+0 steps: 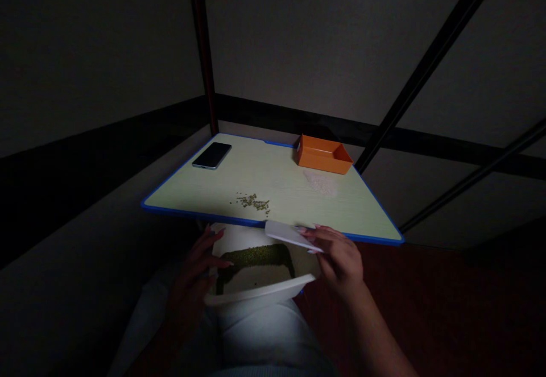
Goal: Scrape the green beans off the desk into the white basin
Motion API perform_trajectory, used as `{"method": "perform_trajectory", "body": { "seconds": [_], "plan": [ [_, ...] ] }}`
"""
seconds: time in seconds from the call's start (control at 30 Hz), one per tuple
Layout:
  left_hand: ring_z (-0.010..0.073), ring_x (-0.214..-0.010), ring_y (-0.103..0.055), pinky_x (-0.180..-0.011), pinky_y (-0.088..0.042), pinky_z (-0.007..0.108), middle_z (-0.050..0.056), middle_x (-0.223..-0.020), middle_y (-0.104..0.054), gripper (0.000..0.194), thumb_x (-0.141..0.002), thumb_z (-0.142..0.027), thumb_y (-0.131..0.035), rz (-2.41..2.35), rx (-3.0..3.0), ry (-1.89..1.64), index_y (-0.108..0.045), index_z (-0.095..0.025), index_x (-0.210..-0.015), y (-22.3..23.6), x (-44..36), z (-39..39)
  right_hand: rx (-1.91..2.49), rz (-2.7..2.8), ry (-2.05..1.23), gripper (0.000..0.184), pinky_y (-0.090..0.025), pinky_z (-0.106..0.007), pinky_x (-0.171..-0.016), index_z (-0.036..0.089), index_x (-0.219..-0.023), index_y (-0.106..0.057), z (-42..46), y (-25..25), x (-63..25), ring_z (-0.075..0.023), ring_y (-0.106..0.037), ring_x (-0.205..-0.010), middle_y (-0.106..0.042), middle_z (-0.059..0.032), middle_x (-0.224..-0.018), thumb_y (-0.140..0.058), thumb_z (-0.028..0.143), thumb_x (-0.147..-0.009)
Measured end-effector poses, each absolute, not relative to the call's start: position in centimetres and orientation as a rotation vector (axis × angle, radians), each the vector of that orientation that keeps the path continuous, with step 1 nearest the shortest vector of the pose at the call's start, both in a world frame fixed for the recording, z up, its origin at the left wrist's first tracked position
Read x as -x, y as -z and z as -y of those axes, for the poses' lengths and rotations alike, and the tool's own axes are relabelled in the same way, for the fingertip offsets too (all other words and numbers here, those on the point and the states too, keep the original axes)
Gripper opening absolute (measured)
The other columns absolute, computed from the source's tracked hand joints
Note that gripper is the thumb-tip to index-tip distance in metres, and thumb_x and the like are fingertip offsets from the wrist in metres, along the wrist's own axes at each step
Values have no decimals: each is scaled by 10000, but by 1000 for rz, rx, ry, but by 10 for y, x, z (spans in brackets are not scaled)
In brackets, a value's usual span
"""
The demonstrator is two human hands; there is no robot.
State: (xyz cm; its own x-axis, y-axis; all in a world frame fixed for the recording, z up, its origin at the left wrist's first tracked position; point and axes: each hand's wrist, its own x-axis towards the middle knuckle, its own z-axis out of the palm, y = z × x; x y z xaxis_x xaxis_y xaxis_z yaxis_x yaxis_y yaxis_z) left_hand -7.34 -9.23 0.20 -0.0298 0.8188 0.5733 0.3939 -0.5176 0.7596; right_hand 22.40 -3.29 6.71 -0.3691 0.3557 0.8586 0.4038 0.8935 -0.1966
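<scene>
white container (pixel 260 294) first: where do you have it?

from my end of the feed, it sits just below the near edge of the surface (pixel 277 186), over the person's lap (pixel 264 331), with green grains (pixel 258 255) banked in a band inside.

and the grip on each side?

the left hand (pixel 195 272) is partly curled, fingers spread over the container's left side; how firmly they press, i can't tell. the right hand (pixel 341 256) has its fingers closed on a flat white piece (pixel 286 233), held over the container's back right part.

what do you see on the surface?

a loose scatter of grains (pixel 255 201) by the near edge. farther back, an orange tray (pixel 321 164) at right, a pale patch (pixel 319 182) just in front of it, too dim for me to identify, and a phone (pixel 212 155) lying at back left.
</scene>
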Motion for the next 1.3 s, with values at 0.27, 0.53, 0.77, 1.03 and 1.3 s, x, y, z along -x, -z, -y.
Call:
{"method": "perform_trajectory", "body": {
  "seconds": [0.27,0.53,0.77,1.03,1.3],
  "plan": [
    [297,-1498,-252,-1225,-219,525,33,-1488,-515,211,-874,-314,-537,-1269,-1867,-1528,-729,-266,-947,0,77,93,537,2050,188,282,-607,-384,-874,226,-1057,-652,34,-63,-212,-204,-752,-915,-784,-102,-968,-508,73,-870],
    [286,-1495,-263,-1220,-235,506,19,-1480,-524,206,-882,-297,-531,-1267,-1914,-1531,-723,-275,-953,3,80,90,571,2059,276,194,-618,-367,-837,205,-931,-643,33,-62,-209,-200,-756,-888,-786,-107,-935,-493,89,-895],
    [289,-1485,-289,-1218,-243,499,26,-1457,-548,189,-866,-307,-558,-1288,-1905,-1535,-730,-273,-936,4,80,90,620,2087,216,224,-600,-373,-856,228,-935,-663,33,-58,-209,-208,-752,-923,-784,-104,-967,-499,86,-878],
    [276,-1463,-337,-1219,-243,474,13,-1414,-586,192,-840,-303,-559,-1295,-1861,-1601,-739,-293,-906,2,75,90,682,2117,224,260,-599,-371,-860,216,-995,-701,34,-56,-207,-224,-750,-945,-781,-116,-997,-494,97,-893],
    [233,-1473,-315,-1235,-215,411,-51,-1441,-554,216,-864,-272,-538,-1273,-1884,-1594,-729,-325,-951,-1,75,91,795,2117,260,317,-596,-381,-855,210,-1154,-701,37,-51,-205,-218,-734,-991,-769,-113,-1065,-491,147,-925]
  ]
}}
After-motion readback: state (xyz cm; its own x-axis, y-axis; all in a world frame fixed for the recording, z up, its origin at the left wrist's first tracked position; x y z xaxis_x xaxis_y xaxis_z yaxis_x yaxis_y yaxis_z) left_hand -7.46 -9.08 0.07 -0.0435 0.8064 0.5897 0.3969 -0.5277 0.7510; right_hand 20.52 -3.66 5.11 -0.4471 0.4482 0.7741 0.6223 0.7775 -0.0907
